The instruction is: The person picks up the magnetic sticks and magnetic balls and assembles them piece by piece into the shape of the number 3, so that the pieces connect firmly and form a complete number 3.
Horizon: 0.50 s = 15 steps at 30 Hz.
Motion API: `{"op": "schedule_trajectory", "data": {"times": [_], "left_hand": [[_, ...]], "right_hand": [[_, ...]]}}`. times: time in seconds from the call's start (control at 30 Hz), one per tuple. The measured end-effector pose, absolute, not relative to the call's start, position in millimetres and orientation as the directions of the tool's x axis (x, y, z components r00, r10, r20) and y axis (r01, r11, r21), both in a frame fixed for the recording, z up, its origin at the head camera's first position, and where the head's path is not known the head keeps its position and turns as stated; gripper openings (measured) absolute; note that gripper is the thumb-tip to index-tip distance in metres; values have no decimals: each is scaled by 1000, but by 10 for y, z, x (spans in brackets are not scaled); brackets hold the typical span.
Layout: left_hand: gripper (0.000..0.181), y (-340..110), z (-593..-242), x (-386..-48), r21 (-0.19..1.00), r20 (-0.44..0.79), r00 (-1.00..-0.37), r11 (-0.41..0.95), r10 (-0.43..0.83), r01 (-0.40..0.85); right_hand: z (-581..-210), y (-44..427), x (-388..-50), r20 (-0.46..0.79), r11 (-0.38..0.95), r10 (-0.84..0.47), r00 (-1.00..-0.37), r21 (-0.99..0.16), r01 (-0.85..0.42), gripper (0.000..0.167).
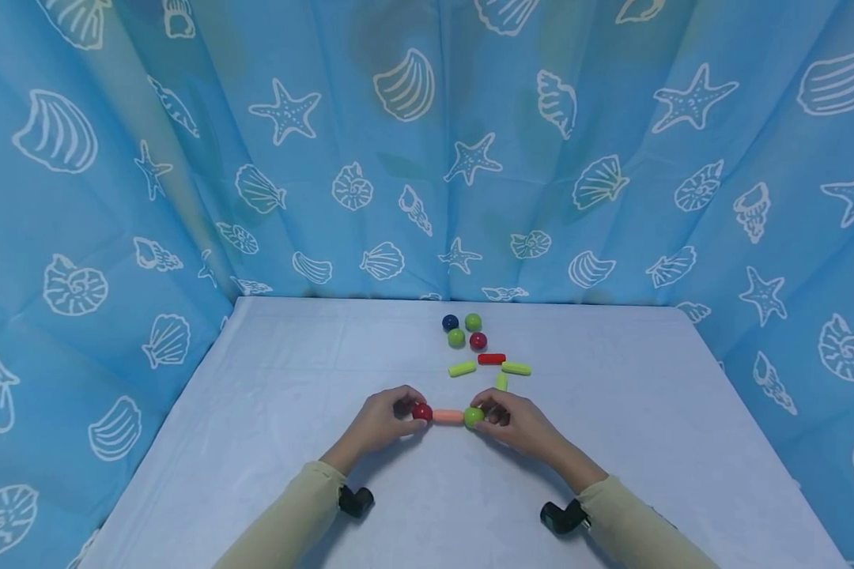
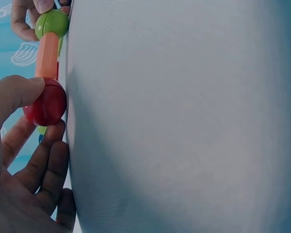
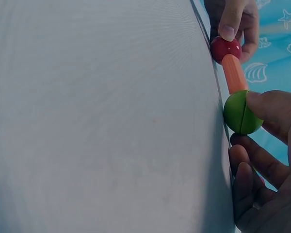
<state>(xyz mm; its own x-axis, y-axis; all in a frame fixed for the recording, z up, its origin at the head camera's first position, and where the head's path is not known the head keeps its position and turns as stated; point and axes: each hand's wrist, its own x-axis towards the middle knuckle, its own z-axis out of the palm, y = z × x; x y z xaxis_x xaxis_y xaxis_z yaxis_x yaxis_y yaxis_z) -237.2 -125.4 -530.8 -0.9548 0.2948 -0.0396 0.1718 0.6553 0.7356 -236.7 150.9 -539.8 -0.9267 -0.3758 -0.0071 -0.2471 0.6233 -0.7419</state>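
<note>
My left hand pinches a glossy red ball between thumb and fingers, low over the white table. On the other side, a green ball with a seam line is pinched by my right hand. An orange rod spans the gap, its ends meeting both balls, so the three form one straight piece. In the left wrist view my thumb lies on the red ball. The right wrist view shows my other thumb on the green ball. Whether the rod's ends sit inside the balls is hidden.
Beyond my hands, a dark blue ball, two green balls and another red ball cluster on the white tabletop. Nearer lie a red rod and yellow-green rods. A blue shell-patterned curtain surrounds the table.
</note>
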Motion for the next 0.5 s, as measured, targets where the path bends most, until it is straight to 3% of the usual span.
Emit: {"op": "schedule_trajectory", "data": {"times": [0.27, 0.5], "left_hand": [[31, -1242, -5303, -2362, 714, -41, -952, 675, 303, 184], [50, -1222, -5250, -2349, 718, -66, -948, 674, 312, 172]], "right_hand": [[-5402, 1512, -2368, -10, 624, -369, -929, -743, -240, 30], [-5390, 1508, -2366, -19, 624, -371, -929, -746, -234, 30]]}}
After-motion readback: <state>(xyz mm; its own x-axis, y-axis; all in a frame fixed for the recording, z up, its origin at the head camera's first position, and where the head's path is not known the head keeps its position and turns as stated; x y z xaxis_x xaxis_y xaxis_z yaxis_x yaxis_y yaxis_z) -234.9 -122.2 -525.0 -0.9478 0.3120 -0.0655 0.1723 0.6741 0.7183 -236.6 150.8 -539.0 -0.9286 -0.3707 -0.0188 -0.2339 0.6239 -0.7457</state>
